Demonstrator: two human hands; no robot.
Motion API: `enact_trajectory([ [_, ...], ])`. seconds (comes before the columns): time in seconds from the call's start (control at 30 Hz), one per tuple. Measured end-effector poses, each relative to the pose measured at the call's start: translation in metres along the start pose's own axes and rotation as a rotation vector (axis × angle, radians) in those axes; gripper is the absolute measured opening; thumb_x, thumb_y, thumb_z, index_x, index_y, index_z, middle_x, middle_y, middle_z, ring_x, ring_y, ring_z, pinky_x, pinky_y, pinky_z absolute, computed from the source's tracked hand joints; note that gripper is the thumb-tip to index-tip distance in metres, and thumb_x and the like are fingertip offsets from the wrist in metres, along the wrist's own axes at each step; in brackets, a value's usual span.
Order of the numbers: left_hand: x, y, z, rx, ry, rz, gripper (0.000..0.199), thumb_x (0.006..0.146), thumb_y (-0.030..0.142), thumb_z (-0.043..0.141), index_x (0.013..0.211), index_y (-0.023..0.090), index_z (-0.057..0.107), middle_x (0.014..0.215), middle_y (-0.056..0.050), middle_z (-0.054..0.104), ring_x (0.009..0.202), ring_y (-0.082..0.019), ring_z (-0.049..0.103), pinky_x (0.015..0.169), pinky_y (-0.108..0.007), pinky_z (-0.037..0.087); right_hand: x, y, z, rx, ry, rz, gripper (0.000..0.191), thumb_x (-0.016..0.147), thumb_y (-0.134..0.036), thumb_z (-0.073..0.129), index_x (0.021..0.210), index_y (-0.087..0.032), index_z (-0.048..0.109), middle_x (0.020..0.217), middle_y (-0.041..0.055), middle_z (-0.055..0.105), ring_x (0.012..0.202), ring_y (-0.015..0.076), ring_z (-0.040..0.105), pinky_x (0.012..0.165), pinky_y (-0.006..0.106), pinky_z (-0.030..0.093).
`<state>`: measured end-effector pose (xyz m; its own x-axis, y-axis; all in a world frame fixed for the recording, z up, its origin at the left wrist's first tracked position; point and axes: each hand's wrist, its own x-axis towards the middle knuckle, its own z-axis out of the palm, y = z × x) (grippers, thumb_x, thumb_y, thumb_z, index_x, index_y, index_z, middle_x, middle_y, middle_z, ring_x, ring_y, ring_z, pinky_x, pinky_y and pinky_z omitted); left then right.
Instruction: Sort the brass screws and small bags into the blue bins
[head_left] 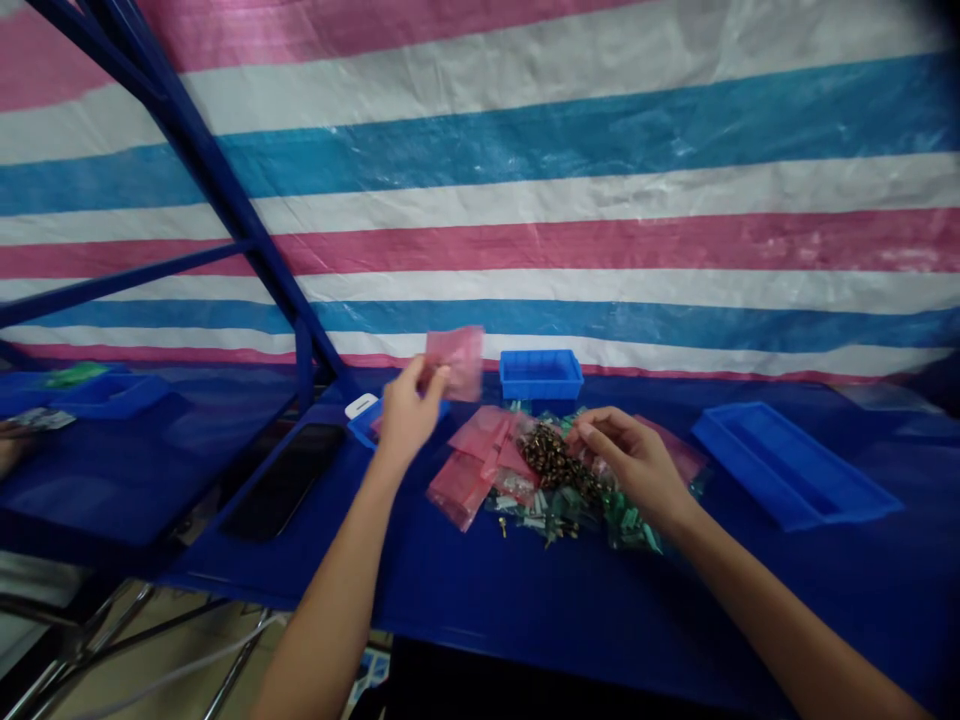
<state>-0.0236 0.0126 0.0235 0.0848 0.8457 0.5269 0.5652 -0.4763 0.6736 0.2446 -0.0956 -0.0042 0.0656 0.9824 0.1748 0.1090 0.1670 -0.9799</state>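
Note:
My left hand [412, 405] is raised, thumb and fingers closed on a pink plastic bag [463, 362]. My right hand [634, 455] is over the right side of a heap of small brass-coloured metal pieces [551, 455]. Its thumb and fingertips are drawn together; what lies between them, if anything, is too small to make out. Around the metal pieces lie flat pink bags [461, 488] and clear or greenish bags [634, 525] with small pale parts in them. A few loose pieces [502, 525] sit at the near edge of the heap.
A small blue bin [540, 375] stands behind the heap; a longer blue tray [795, 465] lies at right. At left are a black phone [289, 480], a blue container [364, 430] and a metal frame [225, 190]. Another person's hand [11, 445] shows at the far left.

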Motion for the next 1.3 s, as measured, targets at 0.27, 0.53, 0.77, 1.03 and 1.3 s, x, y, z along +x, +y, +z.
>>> enact_trajectory([
  [0.27,0.018,-0.057,-0.063,0.893,-0.221,-0.044,0.032,0.096,0.04,0.041,0.093,0.021,0.066,0.084,-0.01,0.072,0.093,-0.031,0.064,0.08,-0.037,0.038,-0.001,0.0,-0.001,-0.248,0.035,0.03,0.036,0.087,-0.055,0.055,0.084,-0.02,0.062,0.057,-0.0026,0.049,0.049,0.0121,0.043,0.045,0.024,0.027],
  [0.53,0.019,-0.06,-0.059,0.863,-0.4,-0.11,0.033,0.095,0.038,0.04,0.098,0.025,0.07,0.09,-0.008,0.075,0.094,-0.031,0.066,0.082,-0.038,0.034,0.002,0.001,-0.006,-0.264,0.062,-0.002,0.037,0.087,-0.055,0.055,0.083,-0.018,0.062,0.062,-0.001,0.054,0.052,0.012,0.045,0.048,0.025,0.03],
  [0.77,0.016,-0.066,-0.059,0.85,-0.367,-0.069,0.023,0.09,0.034,0.055,0.105,0.031,0.072,0.096,-0.006,0.074,0.097,-0.031,0.06,0.083,-0.039,0.032,0.002,0.001,-0.006,-0.318,0.059,-0.014,0.037,0.088,-0.053,0.053,0.084,-0.018,0.065,0.064,-0.0003,0.056,0.051,0.0112,0.045,0.046,0.024,0.03],
  [1.03,0.01,-0.045,-0.025,0.765,-0.121,0.218,0.022,0.092,0.03,0.055,0.109,0.026,0.069,0.108,-0.009,0.064,0.103,-0.031,0.052,0.084,-0.042,0.039,0.004,0.007,-0.009,-0.612,0.012,-0.185,0.024,0.091,-0.041,0.055,0.087,-0.02,0.067,0.08,0.0032,0.067,0.066,0.0163,0.057,0.061,0.028,0.042],
  [1.3,-0.029,0.009,0.045,0.225,-0.147,0.47,0.021,0.097,0.026,0.048,0.095,0.019,0.068,0.09,-0.005,0.066,0.088,-0.02,0.055,0.085,-0.036,0.045,0.002,0.023,-0.004,-0.886,-0.211,-0.309,0.012,0.09,-0.029,0.06,0.095,-0.022,0.068,0.086,0.0049,0.063,0.083,0.0199,0.059,0.073,0.031,0.044],
])
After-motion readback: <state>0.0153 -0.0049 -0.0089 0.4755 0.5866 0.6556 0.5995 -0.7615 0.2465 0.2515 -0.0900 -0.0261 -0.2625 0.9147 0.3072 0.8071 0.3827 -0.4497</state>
